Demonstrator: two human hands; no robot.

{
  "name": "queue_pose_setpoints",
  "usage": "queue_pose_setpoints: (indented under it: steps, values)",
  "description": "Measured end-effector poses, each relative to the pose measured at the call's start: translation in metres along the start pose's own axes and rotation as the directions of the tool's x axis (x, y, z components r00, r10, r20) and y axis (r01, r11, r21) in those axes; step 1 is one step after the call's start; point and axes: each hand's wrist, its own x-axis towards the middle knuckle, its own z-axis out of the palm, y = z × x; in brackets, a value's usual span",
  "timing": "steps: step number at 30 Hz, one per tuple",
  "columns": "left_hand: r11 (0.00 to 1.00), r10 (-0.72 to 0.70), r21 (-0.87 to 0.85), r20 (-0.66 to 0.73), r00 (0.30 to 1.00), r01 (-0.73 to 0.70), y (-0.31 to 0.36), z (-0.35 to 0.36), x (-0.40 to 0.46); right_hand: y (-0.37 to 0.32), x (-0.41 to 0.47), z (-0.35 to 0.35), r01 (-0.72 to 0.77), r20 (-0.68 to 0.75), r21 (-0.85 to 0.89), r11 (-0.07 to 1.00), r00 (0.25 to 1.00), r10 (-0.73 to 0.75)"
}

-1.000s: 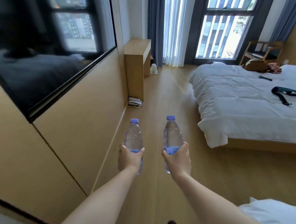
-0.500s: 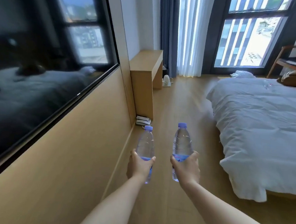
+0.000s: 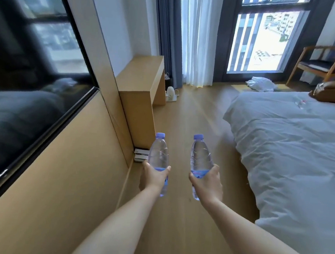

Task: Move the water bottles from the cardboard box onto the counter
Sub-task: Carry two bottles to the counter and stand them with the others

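Each of my hands holds one clear water bottle with a blue cap and blue label, upright, out in front of me above the wooden floor. My left hand [image 3: 153, 178] grips the left bottle [image 3: 158, 153] round its lower half. My right hand [image 3: 208, 183] grips the right bottle [image 3: 200, 157] the same way. A light wooden counter [image 3: 140, 73] stands ahead on the left against the wall, its top bare. The cardboard box is not in view.
A large dark wall-mounted screen [image 3: 30, 89] fills the left. A bed with a white duvet [image 3: 291, 151] takes up the right. A small white stack [image 3: 140, 155] lies on the floor at the counter's foot. A wooden chair [image 3: 323, 64] stands by the window.
The view has advanced along the floor toward the counter and window. The counter and bed appear closer and larger. Both hands keep their bottles upright in the same grip.
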Motion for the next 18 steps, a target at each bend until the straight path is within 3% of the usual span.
queue_pose_setpoints:
  steps: [6, 12, 18]
  values:
    - [0.996, 0.081, 0.042, 0.011, 0.997, -0.081, 0.058, 0.064, 0.115, -0.033, 0.140, 0.031, 0.006, -0.007, 0.028, 1.000, 1.000, -0.006]
    - [1.000, 0.017, 0.017, -0.021, 1.000, -0.017, 0.128, 0.128, 0.232, -0.073, 0.296, 0.061, 0.064, 0.061, 0.028, 0.998, 0.996, -0.066]
    - [1.000, -0.018, 0.005, -0.078, 0.997, 0.019, 0.203, 0.149, 0.334, -0.127, 0.424, 0.086, 0.124, 0.158, 0.022, 0.992, 0.979, -0.126]
